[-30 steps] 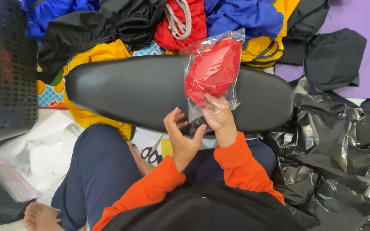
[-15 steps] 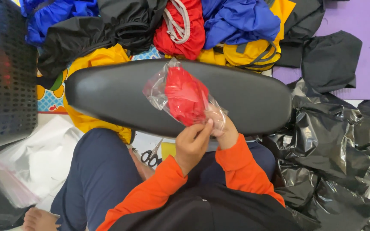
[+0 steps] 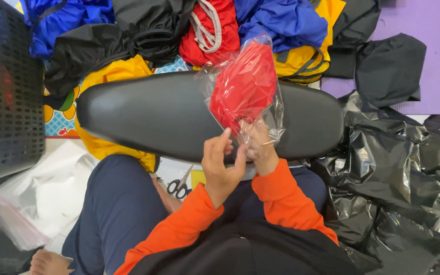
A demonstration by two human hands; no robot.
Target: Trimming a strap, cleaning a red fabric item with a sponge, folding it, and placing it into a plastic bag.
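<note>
A red folded garment sealed in a clear plastic bag [image 3: 244, 86] stands above a long black padded board [image 3: 159, 114] that lies across my lap. My right hand [image 3: 258, 147] grips the bag's lower edge through the plastic. Beside it, my left hand [image 3: 221, 165] pinches the same lower edge with thumb and fingers. Both arms wear orange sleeves.
A heap of blue, black, red and yellow garments [image 3: 128, 35] lies beyond the board. A dark perforated basket [image 3: 6, 91] is at the left, black plastic bags [image 3: 398, 168] at the right, clear bags [image 3: 36, 198] at lower left. Small scissors [image 3: 180, 186] lie on the floor by my knee.
The bagged red garment swung to the left half a second ago and now stands upright again above my hands. Both hands have stayed at its lower edge.
</note>
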